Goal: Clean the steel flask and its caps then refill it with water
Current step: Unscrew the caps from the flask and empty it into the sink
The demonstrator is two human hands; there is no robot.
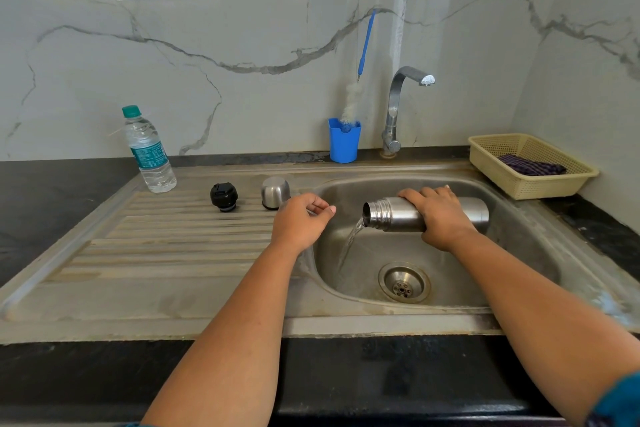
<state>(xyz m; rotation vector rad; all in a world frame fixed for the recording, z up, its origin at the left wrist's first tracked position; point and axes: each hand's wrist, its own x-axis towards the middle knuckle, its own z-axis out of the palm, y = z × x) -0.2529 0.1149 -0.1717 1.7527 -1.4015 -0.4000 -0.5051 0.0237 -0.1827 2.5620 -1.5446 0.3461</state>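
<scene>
A person is standing at a steel sink set into a dark table, seen from above through a head camera. The right hand is grasping the steel flask around its middle, fingers curled over the top, holding it nearly on its side above the basin with the open threaded mouth pointing left. A thin stream of water is pouring from the mouth down toward the drain. The left hand is hovering over the basin's left rim, its grip loose and holding nothing, fingers lightly curled. On the ribbed draining board to the left, the black inner cap and the steel outer cap are sitting near each other, apart from both hands. Farther left, a plastic water bottle with a green lid is standing upright. Behind the sink, a blue cup is holding a bottle brush with a blue handle, just beside the tap. At the right, a cream basket is holding a dark cloth.
</scene>
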